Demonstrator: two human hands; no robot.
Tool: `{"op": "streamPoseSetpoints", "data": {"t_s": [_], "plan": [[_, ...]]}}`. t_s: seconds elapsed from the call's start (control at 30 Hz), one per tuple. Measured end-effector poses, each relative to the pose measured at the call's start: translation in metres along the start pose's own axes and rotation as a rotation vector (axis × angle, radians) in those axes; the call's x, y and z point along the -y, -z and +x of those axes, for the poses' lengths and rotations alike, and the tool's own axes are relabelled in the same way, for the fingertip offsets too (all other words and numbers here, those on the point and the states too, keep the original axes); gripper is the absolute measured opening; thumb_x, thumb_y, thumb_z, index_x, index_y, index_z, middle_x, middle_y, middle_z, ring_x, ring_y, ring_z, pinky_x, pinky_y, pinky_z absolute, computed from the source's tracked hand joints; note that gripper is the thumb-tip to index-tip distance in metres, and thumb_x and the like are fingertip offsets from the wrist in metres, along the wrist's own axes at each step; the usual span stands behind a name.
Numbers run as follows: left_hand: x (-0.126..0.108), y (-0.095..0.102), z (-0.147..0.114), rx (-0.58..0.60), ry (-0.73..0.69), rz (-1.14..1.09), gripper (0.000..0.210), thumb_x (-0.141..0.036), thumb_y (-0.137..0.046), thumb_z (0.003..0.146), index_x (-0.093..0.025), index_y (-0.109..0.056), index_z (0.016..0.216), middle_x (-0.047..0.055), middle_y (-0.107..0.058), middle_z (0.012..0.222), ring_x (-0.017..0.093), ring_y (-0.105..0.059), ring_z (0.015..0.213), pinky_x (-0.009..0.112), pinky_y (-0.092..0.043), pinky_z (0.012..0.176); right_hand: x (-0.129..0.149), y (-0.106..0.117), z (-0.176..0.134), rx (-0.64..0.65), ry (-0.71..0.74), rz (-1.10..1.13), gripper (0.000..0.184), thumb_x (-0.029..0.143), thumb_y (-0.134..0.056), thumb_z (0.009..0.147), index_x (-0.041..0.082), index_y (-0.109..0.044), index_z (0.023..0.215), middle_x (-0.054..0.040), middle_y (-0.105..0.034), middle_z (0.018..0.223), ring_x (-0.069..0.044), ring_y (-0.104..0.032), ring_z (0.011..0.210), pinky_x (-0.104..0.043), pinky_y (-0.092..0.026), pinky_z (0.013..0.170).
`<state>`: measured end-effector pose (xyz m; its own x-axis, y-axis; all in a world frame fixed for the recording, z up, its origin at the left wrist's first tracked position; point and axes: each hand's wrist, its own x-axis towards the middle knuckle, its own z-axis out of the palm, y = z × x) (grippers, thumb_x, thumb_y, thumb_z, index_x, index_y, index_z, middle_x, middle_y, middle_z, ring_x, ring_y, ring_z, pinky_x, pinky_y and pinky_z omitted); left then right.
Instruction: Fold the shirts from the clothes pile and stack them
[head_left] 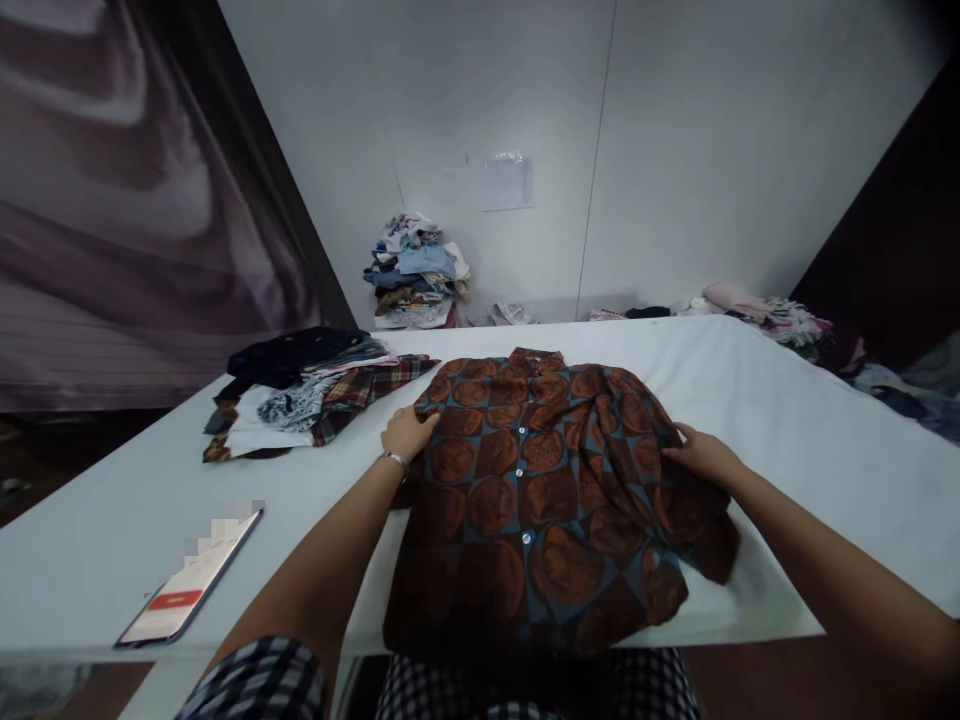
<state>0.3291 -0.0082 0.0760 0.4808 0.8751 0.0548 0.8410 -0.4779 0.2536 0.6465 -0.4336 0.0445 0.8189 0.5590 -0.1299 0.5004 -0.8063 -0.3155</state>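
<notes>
A button-up shirt (491, 505) with brown-orange rounded shapes on blue lies front up across the white table, its collar at the far end. White buttons run down its middle, and the hem reaches the near table edge. My left hand (407, 433), with a bracelet at the wrist, grips the shirt's left side near the sleeve. On the other side, my right hand (703, 456) is closed on the cloth by the right sleeve, where the fabric is creased. The fingertips of both hands are partly hidden by cloth.
A phone (191, 585) lies at the near left of the white table (832, 480). Folded clothes (300, 390) are stacked at the back left. A taller clothes pile (420, 270) stands against the wall, and more garments (780, 315) lie along the far right edge.
</notes>
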Motion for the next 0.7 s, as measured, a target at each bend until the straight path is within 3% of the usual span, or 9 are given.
{"op": "streamPoseSetpoints", "data": {"t_s": [0.2,0.37,0.5,0.6,0.7], "plan": [[-0.031,-0.010,0.050,-0.050,-0.101,0.045,0.052,-0.054,-0.045,0.083,-0.016,-0.057,0.115,0.019,-0.055,0.128,0.035,-0.049,0.120,0.049,-0.042,0.093,0.050,0.008,0.065,-0.170,0.090,0.034,0.051,0.041,-0.056,0.080,0.020,-0.056,0.126,-0.0110,-0.067,0.112,-0.028,-0.064,0.100,-0.035,-0.049,0.081],[-0.045,-0.026,0.094,0.019,-0.009,0.005,0.063,-0.057,-0.052,0.079,-0.017,-0.049,0.127,0.020,-0.051,0.134,0.034,-0.052,0.119,0.048,-0.041,0.094,0.107,-0.008,0.116,-0.017,0.034,0.279,0.056,0.045,-0.053,0.084,0.021,-0.045,0.135,-0.0065,-0.071,0.086,-0.018,-0.065,0.060,-0.030,-0.051,0.059],[-0.051,-0.032,0.113,0.125,0.057,-0.031,0.067,-0.054,-0.060,0.074,-0.014,-0.051,0.126,0.021,-0.059,0.126,0.032,-0.057,0.115,0.039,-0.046,0.089,0.130,-0.020,0.145,0.060,-0.072,0.281,0.066,0.047,-0.056,0.082,0.018,-0.039,0.138,-0.0034,-0.067,0.065,-0.017,-0.059,0.046,-0.029,-0.049,0.050],[-0.055,-0.036,0.120,0.185,-0.019,-0.033,0.049,-0.049,-0.061,0.073,-0.017,-0.064,0.110,0.017,-0.067,0.114,0.032,-0.061,0.108,0.035,-0.048,0.083,0.133,-0.026,0.158,0.092,-0.087,0.246,0.055,0.040,-0.060,0.078,0.016,-0.051,0.127,-0.0037,-0.066,0.064,-0.017,-0.059,0.046,-0.028,-0.048,0.050],[-0.062,-0.036,0.126,0.135,-0.058,-0.055,0.038,-0.045,-0.058,0.075,-0.019,-0.068,0.101,0.016,-0.069,0.107,0.032,-0.063,0.103,0.036,-0.048,0.080,0.136,-0.027,0.170,0.043,-0.093,0.167,0.031,0.027,-0.061,0.074,0.016,-0.066,0.101,-0.0064,-0.068,0.069,-0.020,-0.065,0.057,-0.029,-0.050,0.057]]}}
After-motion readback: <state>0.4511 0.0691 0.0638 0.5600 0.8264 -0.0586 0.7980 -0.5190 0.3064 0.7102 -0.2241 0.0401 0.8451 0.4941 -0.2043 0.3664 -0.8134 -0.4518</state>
